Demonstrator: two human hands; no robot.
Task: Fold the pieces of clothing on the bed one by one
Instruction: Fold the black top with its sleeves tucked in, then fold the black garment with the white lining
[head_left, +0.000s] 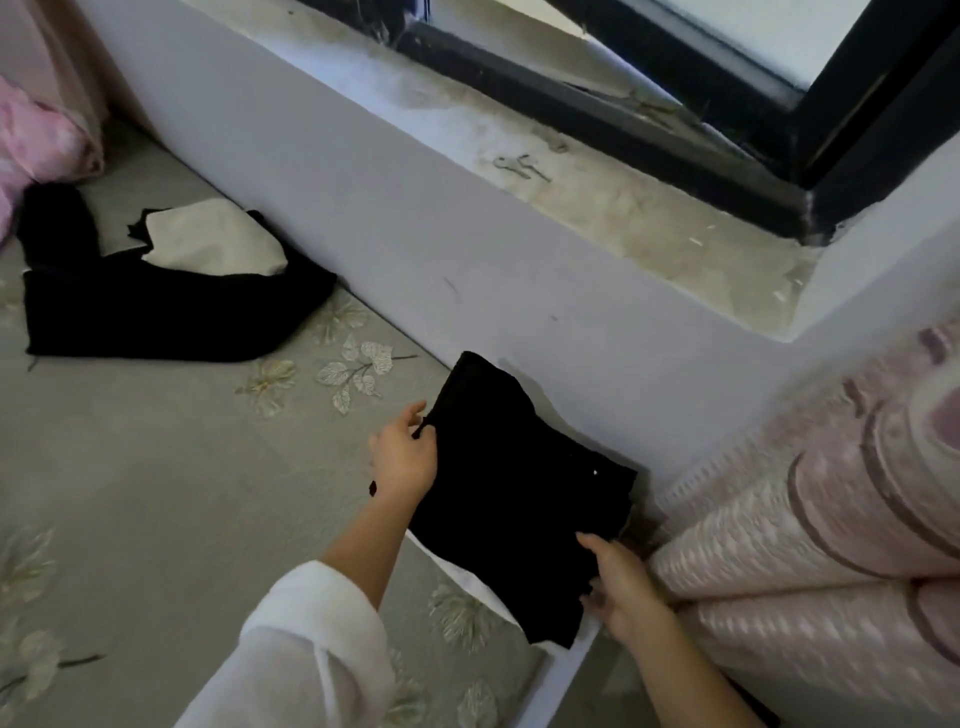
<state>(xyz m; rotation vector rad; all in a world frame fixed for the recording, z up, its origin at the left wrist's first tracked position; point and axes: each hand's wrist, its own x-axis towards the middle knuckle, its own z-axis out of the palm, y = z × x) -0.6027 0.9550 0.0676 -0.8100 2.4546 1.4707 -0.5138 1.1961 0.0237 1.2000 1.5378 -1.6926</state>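
Black fabric is what both hands are grasping: the left hand (405, 457) pinches the left edge of a folded black garment (519, 499), fingers curled onto the cloth, and the right hand (623, 587) grips its near right corner, thumb on top and fingers underneath. A white sleeve (311, 649) covers the left forearm; the right forearm is bare.

The garment is a compact, roughly square fold. It lies over a white garment (569, 660), which shows along its near edge and corner. I cannot tell whether the black fold rests fully on it or is slightly lifted. Both sit on the bed (182, 493), grey with pale flower prints, close to the wall (415, 234) and just beside a rolled pink quilt (831, 545) on the right.

Well apart, toward the far left of the bed, lie unfolded black clothes (156, 317) with a white cloth (213, 244) on top. A pink pillow (36, 140) is beyond them. Above the wall runs a dusty sill (623, 208) under a dark window frame (675, 109).
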